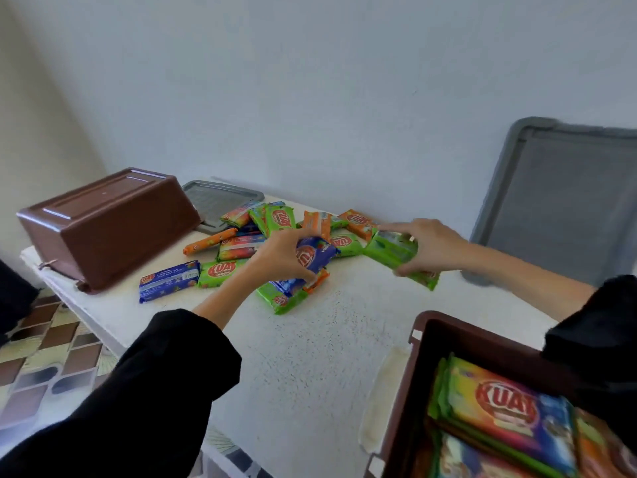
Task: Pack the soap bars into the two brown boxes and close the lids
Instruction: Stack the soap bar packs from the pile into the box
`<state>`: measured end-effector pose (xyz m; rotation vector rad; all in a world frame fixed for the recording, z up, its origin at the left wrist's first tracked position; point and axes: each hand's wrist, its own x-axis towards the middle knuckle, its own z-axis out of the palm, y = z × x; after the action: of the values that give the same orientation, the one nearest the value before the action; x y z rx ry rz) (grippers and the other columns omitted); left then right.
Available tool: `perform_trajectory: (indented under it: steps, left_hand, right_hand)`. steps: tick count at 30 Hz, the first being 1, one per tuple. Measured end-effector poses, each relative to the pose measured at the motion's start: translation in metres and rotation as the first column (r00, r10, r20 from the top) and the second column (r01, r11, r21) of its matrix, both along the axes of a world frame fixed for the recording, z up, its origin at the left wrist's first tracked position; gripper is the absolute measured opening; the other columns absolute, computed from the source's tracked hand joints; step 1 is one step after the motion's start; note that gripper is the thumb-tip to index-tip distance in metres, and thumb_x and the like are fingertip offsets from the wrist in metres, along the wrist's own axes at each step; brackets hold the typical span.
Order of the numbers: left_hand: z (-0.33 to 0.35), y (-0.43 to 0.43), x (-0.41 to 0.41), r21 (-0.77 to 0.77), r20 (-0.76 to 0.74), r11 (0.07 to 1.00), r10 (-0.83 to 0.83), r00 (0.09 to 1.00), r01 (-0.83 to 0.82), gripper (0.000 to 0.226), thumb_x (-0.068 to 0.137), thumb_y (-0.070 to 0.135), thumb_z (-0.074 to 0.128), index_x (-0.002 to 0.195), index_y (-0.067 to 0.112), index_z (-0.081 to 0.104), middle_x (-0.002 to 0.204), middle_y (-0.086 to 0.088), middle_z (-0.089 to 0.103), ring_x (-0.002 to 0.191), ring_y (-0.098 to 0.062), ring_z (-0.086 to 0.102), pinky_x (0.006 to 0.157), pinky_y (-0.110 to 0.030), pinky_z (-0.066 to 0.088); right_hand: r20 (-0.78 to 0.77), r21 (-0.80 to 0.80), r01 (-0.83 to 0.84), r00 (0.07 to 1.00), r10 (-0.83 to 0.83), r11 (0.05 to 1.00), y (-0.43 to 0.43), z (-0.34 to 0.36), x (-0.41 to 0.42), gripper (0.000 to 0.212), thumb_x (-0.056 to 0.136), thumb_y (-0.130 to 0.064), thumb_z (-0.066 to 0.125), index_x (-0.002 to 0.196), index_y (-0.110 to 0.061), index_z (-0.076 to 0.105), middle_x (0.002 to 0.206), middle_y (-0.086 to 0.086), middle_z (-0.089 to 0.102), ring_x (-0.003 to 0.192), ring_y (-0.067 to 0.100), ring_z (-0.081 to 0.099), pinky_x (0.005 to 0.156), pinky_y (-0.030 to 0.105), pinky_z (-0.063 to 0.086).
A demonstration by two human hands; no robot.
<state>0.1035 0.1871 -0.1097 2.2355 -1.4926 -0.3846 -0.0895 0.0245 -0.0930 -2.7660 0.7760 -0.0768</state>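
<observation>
While my left hand (281,258) curls round a blue soap bar (315,253) at the near edge of the heap, my right hand (432,244) grips a green soap bar (389,251) just beside it. Loose soap bars (275,219) lie scattered on the white tabletop (310,357). Near right, the open brown box (431,339) holds packed bars (499,408). Far left, the second brown box (110,222) sits upside down, a grey lid (220,198) flat behind it. A larger grey lid (565,201) leans on the wall.

White table (310,367); soap bars (220,269); brown boxes (110,232)
</observation>
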Motion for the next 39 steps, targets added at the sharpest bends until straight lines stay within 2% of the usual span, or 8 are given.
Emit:
perform_trajectory:
  steps: [4, 11, 14, 19, 22, 26, 36, 39]
  left_hand:
    - [0.033, 0.001, -0.052, -0.073, 0.011, 0.956, -0.284, 0.959, 0.284, 0.076, 0.067, 0.026, 0.081, 0.133, 0.03, 0.045, 0.128, 0.007, 0.053, 0.105, -0.008, 0.052, 0.073, -0.011, 0.047]
    - [0.048, 0.007, -0.144, -0.049, -0.049, 0.731, -0.683, 0.729, 0.681, 0.074, 0.065, 0.026, 0.083, 0.129, 0.032, 0.048, 0.119, 0.016, 0.054, 0.106, -0.002, 0.054, 0.077, -0.007, 0.05]
    - [0.041, 0.009, -0.171, 0.007, -0.034, 0.624, -0.781, 0.624, 0.781, 0.076, 0.061, 0.036, 0.082, 0.128, 0.037, 0.046, 0.113, 0.024, 0.051, 0.104, 0.004, 0.052, 0.078, -0.004, 0.046]
    - [0.022, 0.02, -0.21, 0.155, 0.064, 0.477, -0.879, 0.473, 0.865, 0.076, 0.069, 0.04, 0.077, 0.133, 0.042, 0.036, 0.125, 0.017, 0.045, 0.108, 0.003, 0.041, 0.093, -0.014, 0.04]
    - [0.012, 0.024, -0.225, 0.2, 0.144, 0.407, -0.912, 0.384, 0.891, 0.075, 0.069, 0.038, 0.075, 0.133, 0.041, 0.036, 0.128, 0.015, 0.042, 0.111, 0.001, 0.036, 0.094, -0.015, 0.036]
    - [0.003, 0.024, -0.231, 0.218, 0.191, 0.391, -0.915, 0.354, 0.894, 0.072, 0.071, 0.036, 0.074, 0.133, 0.037, 0.038, 0.131, 0.012, 0.04, 0.118, -0.004, 0.035, 0.1, -0.019, 0.034]
    - [0.001, 0.024, -0.231, 0.201, 0.201, 0.413, -0.905, 0.375, 0.888, 0.067, 0.076, 0.053, 0.066, 0.134, 0.035, 0.039, 0.132, 0.013, 0.044, 0.118, -0.003, 0.04, 0.095, -0.018, 0.035]
    - [0.007, 0.02, -0.232, 0.162, 0.183, 0.405, -0.908, 0.376, 0.9, 0.059, 0.079, 0.048, 0.065, 0.131, 0.032, 0.044, 0.125, 0.011, 0.049, 0.111, -0.002, 0.045, 0.092, -0.025, 0.043]
  right_hand:
    - [0.002, -0.019, 0.05, 0.999, -0.05, 0.999, 0.031, 0.042, -0.076, 0.084, 0.066, -0.04, 0.078, 0.137, -0.045, 0.033, 0.112, 0.0, 0.051, 0.103, 0.016, 0.05, 0.088, 0.034, 0.044]
    - [-0.089, -0.018, 0.111, 0.99, -0.112, 0.994, 0.092, 0.055, -0.186, 0.092, 0.061, -0.043, 0.08, 0.129, -0.057, 0.02, 0.111, -0.01, 0.047, 0.098, 0.006, 0.046, 0.09, 0.03, 0.043]
    - [-0.183, -0.027, 0.147, 0.972, -0.15, 0.989, 0.114, 0.043, -0.22, 0.093, 0.063, -0.048, 0.077, 0.135, -0.052, 0.018, 0.108, -0.018, 0.04, 0.097, 0.0, 0.038, 0.083, 0.022, 0.036]
    - [-0.325, -0.015, 0.164, 0.932, -0.16, 0.986, 0.147, 0.024, -0.256, 0.094, 0.066, -0.051, 0.071, 0.139, -0.048, 0.011, 0.096, -0.027, 0.029, 0.094, -0.001, 0.036, 0.066, 0.012, 0.032]
    - [-0.361, 0.009, 0.169, 0.92, -0.154, 0.986, 0.16, 0.012, -0.267, 0.095, 0.068, -0.048, 0.071, 0.141, -0.047, 0.011, 0.123, -0.023, 0.031, 0.113, 0.002, 0.035, 0.074, 0.014, 0.033]
    - [-0.385, 0.024, 0.171, 0.911, -0.148, 0.985, 0.167, -0.005, -0.27, 0.091, 0.071, -0.041, 0.071, 0.142, -0.042, 0.013, 0.139, -0.012, 0.028, 0.127, 0.007, 0.031, 0.102, 0.024, 0.036]
    - [-0.36, 0.013, 0.119, 0.927, -0.107, 0.993, 0.159, -0.004, -0.267, 0.082, 0.072, -0.06, 0.064, 0.14, -0.044, 0.022, 0.137, -0.015, 0.033, 0.128, 0.007, 0.033, 0.102, 0.028, 0.037]
    - [-0.306, -0.006, 0.129, 0.944, -0.124, 0.992, 0.156, 0.002, -0.262, 0.075, 0.074, -0.061, 0.061, 0.139, -0.044, 0.027, 0.135, -0.017, 0.036, 0.125, 0.005, 0.036, 0.1, 0.028, 0.039]
